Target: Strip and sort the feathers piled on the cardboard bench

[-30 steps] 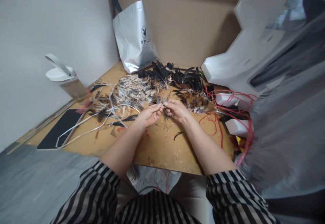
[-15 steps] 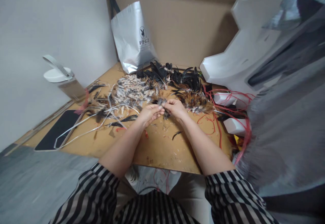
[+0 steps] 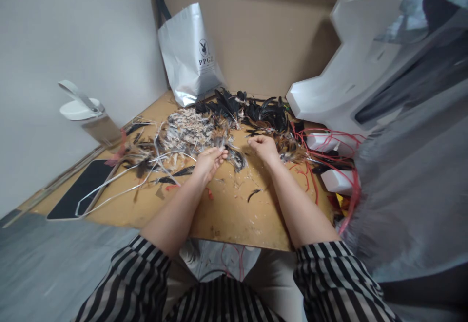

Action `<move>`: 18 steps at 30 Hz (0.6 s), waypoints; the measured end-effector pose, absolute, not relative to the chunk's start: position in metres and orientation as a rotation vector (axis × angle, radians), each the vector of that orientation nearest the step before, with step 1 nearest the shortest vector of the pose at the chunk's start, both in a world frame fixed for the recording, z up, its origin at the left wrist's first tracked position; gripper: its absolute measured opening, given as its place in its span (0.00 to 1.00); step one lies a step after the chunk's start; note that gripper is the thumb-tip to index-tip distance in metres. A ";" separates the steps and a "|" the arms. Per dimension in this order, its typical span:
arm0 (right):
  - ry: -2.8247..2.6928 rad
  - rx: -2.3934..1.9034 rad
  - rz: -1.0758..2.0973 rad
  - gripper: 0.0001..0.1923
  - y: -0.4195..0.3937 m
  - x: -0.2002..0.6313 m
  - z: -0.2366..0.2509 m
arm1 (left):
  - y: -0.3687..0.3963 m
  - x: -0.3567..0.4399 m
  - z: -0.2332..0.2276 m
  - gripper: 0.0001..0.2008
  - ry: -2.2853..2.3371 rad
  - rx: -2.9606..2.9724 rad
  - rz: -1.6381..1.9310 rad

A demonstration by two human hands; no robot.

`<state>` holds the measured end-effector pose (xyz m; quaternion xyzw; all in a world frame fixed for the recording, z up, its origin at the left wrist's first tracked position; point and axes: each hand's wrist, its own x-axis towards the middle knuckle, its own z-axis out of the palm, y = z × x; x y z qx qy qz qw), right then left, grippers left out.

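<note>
My left hand (image 3: pixel 209 163) pinches a small greyish-brown feather (image 3: pixel 221 140) between thumb and fingers, just above the table. My right hand (image 3: pixel 265 148) hovers to its right, thumb and forefinger pressed together; whatever lies between them is too small to make out. A wide gap separates both hands. Behind my left hand spreads a heap of pale, mottled feathers (image 3: pixel 188 129). Black feathers (image 3: pixel 268 114) lie at the back, and brown feathers (image 3: pixel 291 147) sit right of my right hand. A loose grey-black tuft of feathers (image 3: pixel 239 160) rests between the hands.
A silver bag (image 3: pixel 188 64) stands at the back. On the left are a lidded cup (image 3: pixel 100 127), a dark phone-like slab (image 3: pixel 78 190) and white cord (image 3: pixel 109 181). Red strings (image 3: pixel 309 180) tangle near white blocks (image 3: pixel 338 180) on the right. Grey fabric (image 3: pixel 413 180) hangs beyond.
My hands were together at one small grey feather tuft and have parted. The left moved slightly left with a feather; the right drew away to the right and slightly up.
</note>
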<state>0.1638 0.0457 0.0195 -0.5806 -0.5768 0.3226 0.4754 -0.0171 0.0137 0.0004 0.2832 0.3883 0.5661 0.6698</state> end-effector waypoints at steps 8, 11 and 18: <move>-2.014 -1.806 0.287 0.10 0.067 0.149 0.026 | 0.015 -0.018 0.001 0.02 0.853 0.592 1.309; -2.113 -1.893 0.262 0.10 0.073 0.132 0.032 | 0.016 -0.019 0.000 0.03 0.834 0.584 1.325; -2.157 -2.066 0.237 0.15 0.090 0.113 0.029 | 0.018 -0.020 -0.004 0.02 0.812 0.564 1.349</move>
